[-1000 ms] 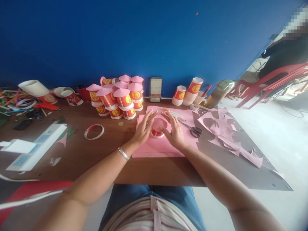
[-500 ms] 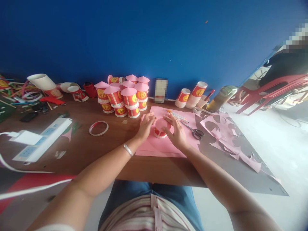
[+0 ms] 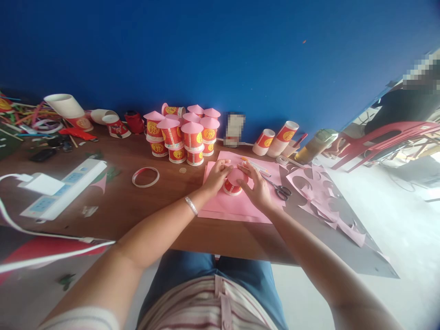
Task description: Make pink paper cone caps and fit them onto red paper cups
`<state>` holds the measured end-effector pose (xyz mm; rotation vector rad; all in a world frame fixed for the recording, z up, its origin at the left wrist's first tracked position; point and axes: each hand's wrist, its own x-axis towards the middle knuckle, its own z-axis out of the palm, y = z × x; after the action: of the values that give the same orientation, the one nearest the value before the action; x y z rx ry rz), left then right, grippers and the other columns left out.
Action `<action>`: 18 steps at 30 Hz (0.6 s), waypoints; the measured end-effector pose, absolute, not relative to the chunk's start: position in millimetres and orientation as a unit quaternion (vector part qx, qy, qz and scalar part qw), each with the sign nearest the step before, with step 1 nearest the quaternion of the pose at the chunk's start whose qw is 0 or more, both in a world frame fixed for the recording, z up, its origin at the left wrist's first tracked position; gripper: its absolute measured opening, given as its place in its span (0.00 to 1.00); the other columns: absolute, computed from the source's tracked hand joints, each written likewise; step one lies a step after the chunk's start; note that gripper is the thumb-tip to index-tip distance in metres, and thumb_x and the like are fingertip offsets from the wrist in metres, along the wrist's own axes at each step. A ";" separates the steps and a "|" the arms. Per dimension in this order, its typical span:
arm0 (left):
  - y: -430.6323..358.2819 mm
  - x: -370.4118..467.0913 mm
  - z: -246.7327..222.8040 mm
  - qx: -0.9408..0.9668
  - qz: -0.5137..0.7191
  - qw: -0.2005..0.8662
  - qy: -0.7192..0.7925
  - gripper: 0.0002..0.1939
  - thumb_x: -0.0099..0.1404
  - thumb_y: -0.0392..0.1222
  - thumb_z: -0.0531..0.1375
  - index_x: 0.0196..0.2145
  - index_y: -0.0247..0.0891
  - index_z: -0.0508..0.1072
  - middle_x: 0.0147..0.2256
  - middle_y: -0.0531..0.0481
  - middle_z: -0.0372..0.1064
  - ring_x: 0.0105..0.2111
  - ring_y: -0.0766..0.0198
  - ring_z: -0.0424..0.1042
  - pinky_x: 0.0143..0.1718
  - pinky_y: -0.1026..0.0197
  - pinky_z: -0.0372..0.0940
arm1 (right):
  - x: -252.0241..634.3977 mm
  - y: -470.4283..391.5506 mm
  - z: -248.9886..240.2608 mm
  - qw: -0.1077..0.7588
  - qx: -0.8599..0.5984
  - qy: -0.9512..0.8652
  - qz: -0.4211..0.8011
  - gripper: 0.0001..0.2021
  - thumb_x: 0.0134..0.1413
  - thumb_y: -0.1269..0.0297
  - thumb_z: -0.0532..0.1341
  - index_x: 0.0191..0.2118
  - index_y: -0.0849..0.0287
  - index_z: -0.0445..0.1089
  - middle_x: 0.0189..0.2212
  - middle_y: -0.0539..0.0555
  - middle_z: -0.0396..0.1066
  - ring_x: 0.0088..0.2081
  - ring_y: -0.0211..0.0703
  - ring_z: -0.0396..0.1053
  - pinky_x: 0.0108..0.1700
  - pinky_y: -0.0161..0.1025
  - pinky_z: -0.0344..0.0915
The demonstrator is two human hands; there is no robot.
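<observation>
A small red paper cup (image 3: 231, 188) with a white rim stands on pink paper sheets (image 3: 237, 209), and a pink paper cone (image 3: 237, 175) covers its top. At the cone's left edge my left hand (image 3: 218, 177) has its fingers bent and closed in. My right hand (image 3: 257, 187) curves round the right side, its thumb at the near edge and its fingers at the far edge. Part of the cone's far rim is hidden behind my fingers. Black-handled scissors (image 3: 282, 192) and pens (image 3: 264, 171) lie just right of my right hand.
Stacked red cups with pink cones (image 3: 193, 137) stand behind on the left. A tape ring (image 3: 145, 177) and power strip (image 3: 65, 190) lie left. Pink paper offcuts (image 3: 321, 197), upright cups (image 3: 264, 142) and a jar (image 3: 316, 146) are right.
My hands have drawn in slightly around the pink cone, and the left fingers are more bent. The whole view has shifted a little. The cup stays on the pink sheets.
</observation>
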<state>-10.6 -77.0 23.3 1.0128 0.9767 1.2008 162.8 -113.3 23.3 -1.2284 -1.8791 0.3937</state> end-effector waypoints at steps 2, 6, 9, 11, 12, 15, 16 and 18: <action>-76.3 -11.0 22.8 0.436 0.521 0.602 0.420 0.18 0.64 0.48 0.66 0.49 0.40 0.72 0.44 0.45 0.74 0.49 0.53 0.74 0.45 0.56 0.69 | 162.4 -113.4 23.1 0.420 -0.489 -0.748 0.160 0.30 0.64 0.58 0.63 0.68 0.53 0.59 0.60 0.60 0.74 0.65 0.56 0.68 0.67 0.63 0.62; -75.3 -11.5 20.0 0.439 0.526 0.602 0.410 0.18 0.63 0.47 0.67 0.49 0.40 0.72 0.46 0.44 0.74 0.48 0.54 0.74 0.45 0.56 0.69 | 161.7 -113.7 22.3 0.430 -0.487 -0.742 0.166 0.28 0.64 0.59 0.63 0.67 0.53 0.60 0.60 0.60 0.74 0.64 0.56 0.70 0.66 0.62 0.64; -73.0 -12.5 15.1 0.441 0.525 0.601 0.410 0.21 0.62 0.49 0.68 0.49 0.40 0.72 0.43 0.46 0.73 0.46 0.55 0.74 0.44 0.57 0.69 | 161.3 -113.6 22.3 0.430 -0.489 -0.739 0.173 0.28 0.63 0.59 0.63 0.67 0.54 0.60 0.60 0.61 0.74 0.63 0.55 0.71 0.65 0.61 0.65; -70.9 -13.2 11.8 0.436 0.523 0.606 0.411 0.23 0.60 0.51 0.69 0.49 0.40 0.72 0.40 0.48 0.72 0.44 0.56 0.73 0.42 0.57 0.68 | 161.1 -113.6 22.4 0.427 -0.491 -0.739 0.175 0.28 0.63 0.60 0.63 0.67 0.54 0.60 0.60 0.61 0.74 0.63 0.56 0.71 0.65 0.62 0.66; -70.0 -13.3 10.7 0.433 0.524 0.608 0.410 0.22 0.60 0.53 0.69 0.47 0.40 0.72 0.39 0.48 0.71 0.42 0.57 0.73 0.41 0.58 0.68 | 161.0 -113.6 22.5 0.426 -0.493 -0.739 0.173 0.29 0.63 0.59 0.63 0.67 0.53 0.60 0.60 0.61 0.74 0.63 0.56 0.70 0.65 0.62 0.65; -68.7 -12.8 11.4 0.433 0.535 0.607 0.398 0.21 0.62 0.59 0.67 0.40 0.39 0.71 0.38 0.49 0.70 0.39 0.59 0.72 0.40 0.58 0.67 | 160.3 -114.3 23.1 0.427 -0.497 -0.738 0.159 0.29 0.63 0.59 0.63 0.68 0.53 0.60 0.60 0.60 0.74 0.66 0.58 0.67 0.66 0.64 0.64; -68.8 -12.2 13.0 0.435 0.538 0.605 0.394 0.22 0.62 0.60 0.67 0.39 0.39 0.70 0.38 0.48 0.70 0.39 0.59 0.72 0.40 0.59 0.67 | 160.0 -114.6 23.4 0.430 -0.498 -0.737 0.156 0.29 0.64 0.59 0.63 0.68 0.53 0.60 0.60 0.60 0.74 0.66 0.58 0.66 0.66 0.64 0.64; -69.2 -10.6 17.1 0.436 0.539 0.606 0.389 0.22 0.61 0.59 0.68 0.39 0.39 0.70 0.39 0.48 0.71 0.41 0.59 0.72 0.41 0.59 0.67 | 159.5 -115.0 24.0 0.437 -0.494 -0.735 0.157 0.29 0.64 0.59 0.62 0.68 0.53 0.59 0.60 0.60 0.74 0.67 0.57 0.65 0.66 0.65 0.64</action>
<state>-10.6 -69.2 17.1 1.0093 0.8992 1.2472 159.5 -115.0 24.0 -1.2291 -1.8288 0.3899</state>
